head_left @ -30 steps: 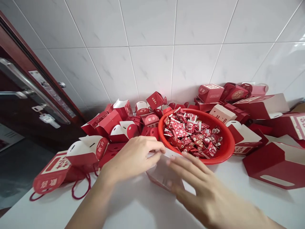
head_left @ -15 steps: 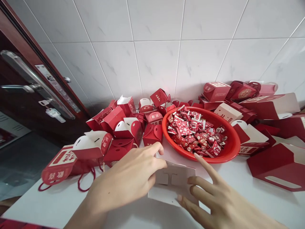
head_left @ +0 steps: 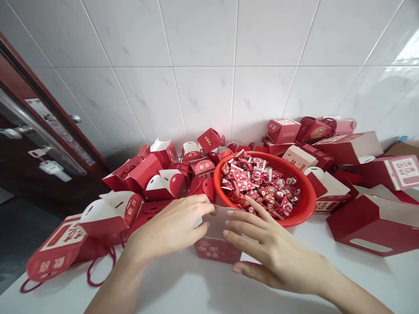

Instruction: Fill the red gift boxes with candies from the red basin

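A small red box with a pale inside stands on the white table in front of the basket, its printed red side toward me. My left hand has its fingers bent over the box's left and back edge, gripping the card there. My right hand lies against the box's right side with fingers spread, the thumb low by the front corner. Behind the box, a red plastic basket is filled with small red wrapped sweets. The right fingertips reach close to its near rim.
Several folded red boxes crowd the left side, some with cords. More boxes are piled on the right and along the tiled wall. A dark door with keys stands at the left.
The box has turned from showing its pale slotted inside to showing its red printed side. My right hand has moved in flatter against it, and the view has shifted to the right.
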The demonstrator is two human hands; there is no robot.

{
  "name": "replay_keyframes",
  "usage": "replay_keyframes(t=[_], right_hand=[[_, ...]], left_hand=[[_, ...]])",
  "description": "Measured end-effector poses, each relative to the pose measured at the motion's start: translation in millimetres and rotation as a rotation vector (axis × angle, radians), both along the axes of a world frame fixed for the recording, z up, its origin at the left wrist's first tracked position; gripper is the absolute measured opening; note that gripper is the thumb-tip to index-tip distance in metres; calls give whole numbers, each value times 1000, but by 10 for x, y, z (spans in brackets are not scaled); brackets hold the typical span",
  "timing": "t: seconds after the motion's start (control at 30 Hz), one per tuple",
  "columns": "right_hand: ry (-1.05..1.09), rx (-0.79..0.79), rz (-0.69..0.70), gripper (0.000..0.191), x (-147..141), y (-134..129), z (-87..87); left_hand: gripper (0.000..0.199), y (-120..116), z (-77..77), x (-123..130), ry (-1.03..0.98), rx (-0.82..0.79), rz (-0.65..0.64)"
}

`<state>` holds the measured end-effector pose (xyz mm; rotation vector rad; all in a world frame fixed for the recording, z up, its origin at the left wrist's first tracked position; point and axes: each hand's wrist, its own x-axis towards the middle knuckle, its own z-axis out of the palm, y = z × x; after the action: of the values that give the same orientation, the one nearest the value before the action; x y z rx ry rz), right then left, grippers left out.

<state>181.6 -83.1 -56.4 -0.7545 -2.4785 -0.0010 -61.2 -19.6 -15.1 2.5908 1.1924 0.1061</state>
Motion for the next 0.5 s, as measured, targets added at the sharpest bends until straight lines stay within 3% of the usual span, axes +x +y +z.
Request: replay_keyframes(t=[0.07,0.13,0.2,0.3,0.37,0.5], right_hand=[[53,-18,-5,38,183,152,79],[137,-74,-110,32,469,313,180],[161,-223,-264,30,796,464,266],[-21,-518,-449,30,1168,628,315],[-134,-615,-516,29,1261,685,290],[-207,-650,-567,24,1204,722,198]], left_hand=[[25,8,-8,15,-3,-16,0],[22,-1,-11,27,-24,-18,-19],[25,-7,-11,42,-59,-8,-55],[29,8,1,69,-100,10,-113],[29,28,17,81,-110,24,-130],[30,62,46,84,-148,12,-153]])
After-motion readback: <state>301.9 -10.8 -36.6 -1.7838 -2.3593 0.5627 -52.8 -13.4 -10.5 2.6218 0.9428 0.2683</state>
